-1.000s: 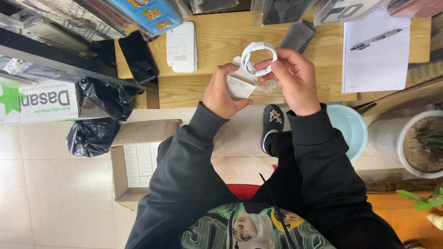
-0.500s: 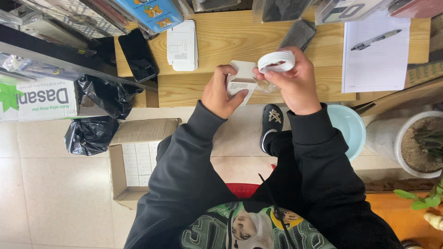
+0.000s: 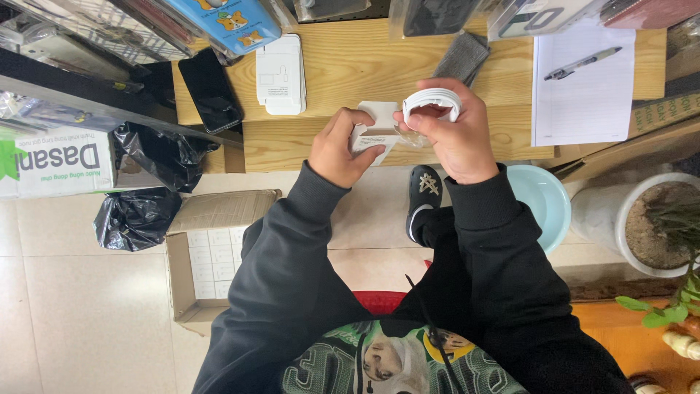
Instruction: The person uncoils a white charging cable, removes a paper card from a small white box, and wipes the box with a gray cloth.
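My left hand [image 3: 337, 148] grips a small white box [image 3: 377, 127] over the front edge of the wooden table [image 3: 350, 73]. Right beside it, my right hand [image 3: 456, 135] holds a coiled white cable [image 3: 432, 98] by its lower edge, with a bit of clear plastic wrap under the fingers. The coil stands on edge, touching the box's right side. Both arms wear black sleeves.
On the table lie a white flat box [image 3: 280, 74], a black phone [image 3: 211, 89], a grey cloth [image 3: 462, 57] and a paper sheet with a pen [image 3: 583, 62]. On the floor: an open carton [image 3: 197, 255], black bags [image 3: 135, 217], a blue basin [image 3: 543, 201], a potted plant [image 3: 652, 226].
The coil was lifted out from in front of the box and turned on edge in my right hand. The left hand kept the box, tilting it slightly.
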